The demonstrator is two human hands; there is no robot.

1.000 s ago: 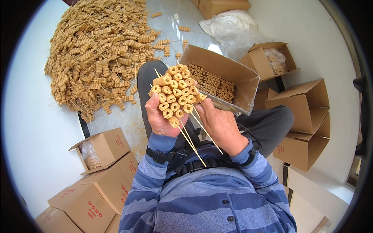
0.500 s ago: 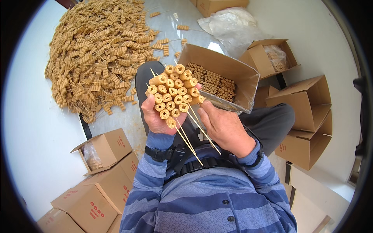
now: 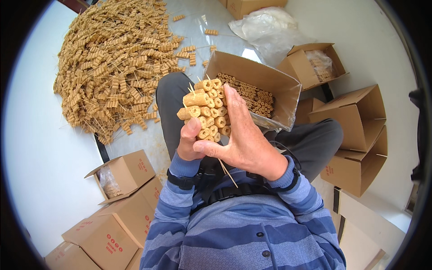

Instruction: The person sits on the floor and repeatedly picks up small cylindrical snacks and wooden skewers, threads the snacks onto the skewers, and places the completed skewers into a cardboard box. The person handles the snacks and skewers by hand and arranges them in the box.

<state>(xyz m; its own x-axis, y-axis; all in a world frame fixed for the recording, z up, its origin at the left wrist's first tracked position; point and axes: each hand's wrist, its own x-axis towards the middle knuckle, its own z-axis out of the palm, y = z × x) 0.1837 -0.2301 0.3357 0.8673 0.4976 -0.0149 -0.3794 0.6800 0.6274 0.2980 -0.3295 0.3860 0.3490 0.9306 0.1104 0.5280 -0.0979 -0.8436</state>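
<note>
Between my two hands is a stacked bundle of skewers threaded with hollow, golden-brown tube-shaped pieces. My left hand grips it from the left and below, thumb up against the pieces; its other fingers are hidden. My right hand is wrapped along the right side, fingers stretched up the bundle and thumb across its near end. Thin bare sticks poke out at the top left and below the hands. Just beyond, an open carton lined with plastic holds rows of the same skewers.
A large heap of loose skewers lies on the floor at the far left, with a few scattered beside it. Cartons stack at lower left; open cartons stand on the right. Crumpled clear plastic lies at the back.
My right hand has moved up and left from the bundle's lower right edge to clasp its side. The bundle has shifted slightly right and turned, and fewer sticks show below.
</note>
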